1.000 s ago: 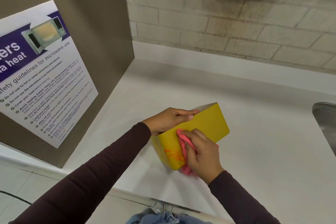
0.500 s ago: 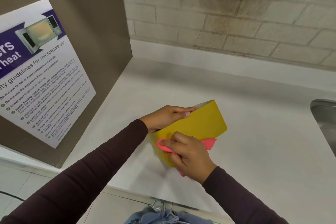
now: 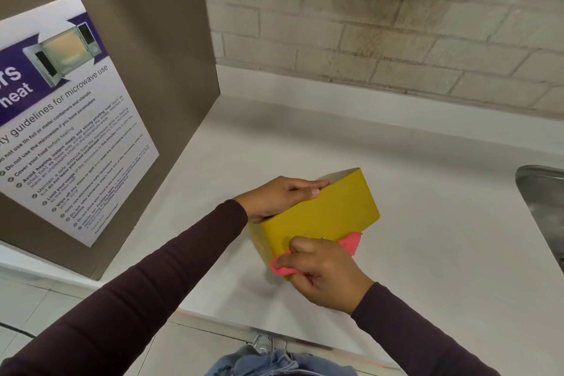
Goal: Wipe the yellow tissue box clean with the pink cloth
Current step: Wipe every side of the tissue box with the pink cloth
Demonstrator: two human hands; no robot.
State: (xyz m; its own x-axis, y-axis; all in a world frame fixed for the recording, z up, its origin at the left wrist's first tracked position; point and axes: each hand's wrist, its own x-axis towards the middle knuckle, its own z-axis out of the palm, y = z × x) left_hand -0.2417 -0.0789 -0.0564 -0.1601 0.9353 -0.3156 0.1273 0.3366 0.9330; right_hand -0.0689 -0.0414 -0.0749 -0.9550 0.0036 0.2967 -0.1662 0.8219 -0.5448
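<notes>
The yellow box [image 3: 323,214] stands tipped on the white counter [image 3: 427,253] before me, its broad face plain, an orange print on its short left end too blurred to read. My left hand [image 3: 283,198] lies flat on its top, fingers straight, while my right hand [image 3: 323,272] pinches the pink cloth [image 3: 351,241] against its lower near corner. On the brown panel [image 3: 158,24] to my left, a poster [image 3: 70,119] reads "guidelines for microwave use" and "Cover your food before heating"; a steel sink [image 3: 543,192] shows at the right edge.
</notes>
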